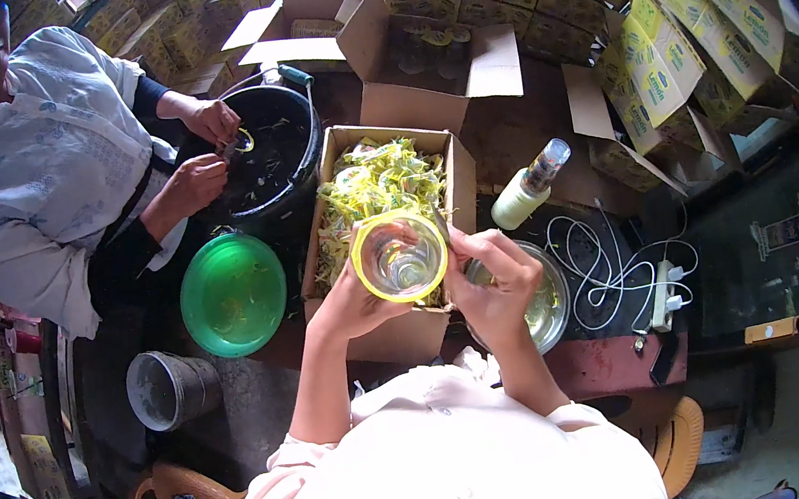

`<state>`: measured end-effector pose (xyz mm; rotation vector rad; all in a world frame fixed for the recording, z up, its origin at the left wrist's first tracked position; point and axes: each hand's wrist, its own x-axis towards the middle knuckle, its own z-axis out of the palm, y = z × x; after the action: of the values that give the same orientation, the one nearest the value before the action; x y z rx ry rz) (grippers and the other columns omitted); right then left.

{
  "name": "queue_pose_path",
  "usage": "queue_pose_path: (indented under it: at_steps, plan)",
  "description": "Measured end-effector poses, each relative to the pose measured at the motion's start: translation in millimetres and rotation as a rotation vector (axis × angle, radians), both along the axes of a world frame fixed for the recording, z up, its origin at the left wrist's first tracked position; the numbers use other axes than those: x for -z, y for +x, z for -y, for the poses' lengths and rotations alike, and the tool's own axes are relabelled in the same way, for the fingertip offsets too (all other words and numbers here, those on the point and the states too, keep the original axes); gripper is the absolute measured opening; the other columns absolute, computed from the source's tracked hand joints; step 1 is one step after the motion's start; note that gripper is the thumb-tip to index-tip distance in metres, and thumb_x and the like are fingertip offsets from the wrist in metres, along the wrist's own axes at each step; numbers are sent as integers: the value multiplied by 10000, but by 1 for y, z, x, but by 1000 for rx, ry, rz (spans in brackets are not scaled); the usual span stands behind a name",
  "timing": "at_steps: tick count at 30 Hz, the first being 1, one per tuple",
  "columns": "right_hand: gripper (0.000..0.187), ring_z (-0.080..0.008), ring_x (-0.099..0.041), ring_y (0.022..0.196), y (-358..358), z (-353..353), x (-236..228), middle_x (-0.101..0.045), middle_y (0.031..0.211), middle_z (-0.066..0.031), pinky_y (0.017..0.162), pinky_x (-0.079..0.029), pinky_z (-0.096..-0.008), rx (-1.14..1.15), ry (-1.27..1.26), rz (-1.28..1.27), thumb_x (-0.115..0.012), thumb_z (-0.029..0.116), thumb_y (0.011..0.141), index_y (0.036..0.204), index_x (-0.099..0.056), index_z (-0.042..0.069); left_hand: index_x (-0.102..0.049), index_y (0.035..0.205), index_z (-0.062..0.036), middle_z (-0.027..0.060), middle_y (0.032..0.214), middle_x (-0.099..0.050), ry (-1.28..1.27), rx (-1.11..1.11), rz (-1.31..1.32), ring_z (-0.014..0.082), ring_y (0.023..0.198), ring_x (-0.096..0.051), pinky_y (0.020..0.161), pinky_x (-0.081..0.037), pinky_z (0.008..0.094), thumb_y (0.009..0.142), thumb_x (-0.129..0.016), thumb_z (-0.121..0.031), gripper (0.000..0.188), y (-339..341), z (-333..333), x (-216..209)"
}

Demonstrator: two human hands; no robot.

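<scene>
Jar [400,256], clear glass w/ yellow rim band, held mouth-up over near end of open carton [380,196] full of yellow-green scraps. Left hand [354,301] closed round jar's left wall and base; right hand [495,282] pinches right side of rim, fingers curled, poss. working the band. Judged: rigid, brittle, smooth-walled, likely slick if wet; moderate weight for its size. Best hold is round body, not rim alone. Just right of jar: metal bowl [546,306] w/ liquid, partly under right hand. Further right: white cable coil [609,267]. Left of jar: green basin [233,294]. Beyond that, second person's hands at black bucket [272,160].
</scene>
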<state>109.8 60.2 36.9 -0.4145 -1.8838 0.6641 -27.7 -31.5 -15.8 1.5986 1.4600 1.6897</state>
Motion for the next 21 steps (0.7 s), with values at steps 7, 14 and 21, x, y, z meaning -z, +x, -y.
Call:
queue_pose_path:
  at_steps: [7, 14, 21]
  plan:
    - [231, -109, -599, 587, 5, -6, 2, -613, 668, -80, 524, -464, -211, -85, -95, -3, -666, -66, 641, 856, -658, 17, -390, 1215, -23, 112, 1192, -461, -30, 45, 19, 274, 1154, -409, 1046, -187, 396, 589, -764, -212, 754, -3, -2, 11]
    - [228, -115, -601, 591, 7, -12, 3, -615, 674, -79, 538, -466, -212, -148, -153, 17, -658, -71, 643, 854, -658, 16, -381, 1219, -27, 110, 1201, -435, -93, 77, 55, 273, 1128, -426, 1046, -193, 388, 572, -762, -193, 769, -3, -2, 15]
    - [214, -121, -602, 594, 7, -16, 5, -618, 682, -80, 538, -468, -217, -175, -172, 21, -656, -55, 656, 855, -659, 23, -434, 1142, -44, 86, 1096, -433, 32, 97, 136, 215, 1011, -479, 900, -383, 323, 541, -772, -101, 691, 6, -10, -5]
